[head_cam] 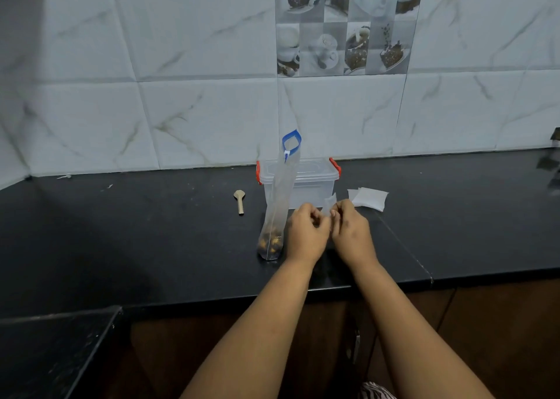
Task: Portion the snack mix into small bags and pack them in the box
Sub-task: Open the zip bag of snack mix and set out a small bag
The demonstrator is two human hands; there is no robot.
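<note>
A tall clear zip bag with a blue slider top stands upright on the black counter, with snack mix at its bottom. Behind it sits a clear plastic box with red latches, lid on. My left hand and my right hand are close together just right of the tall bag, both pinching a small clear bag between their fingertips. A stack of small white bags lies to the right of the box. A small wooden spoon lies left of the box.
The black counter runs along a white marble-tiled wall and has a front edge near my forearms. A lower dark surface sits at the bottom left. A dark object stands at the far right.
</note>
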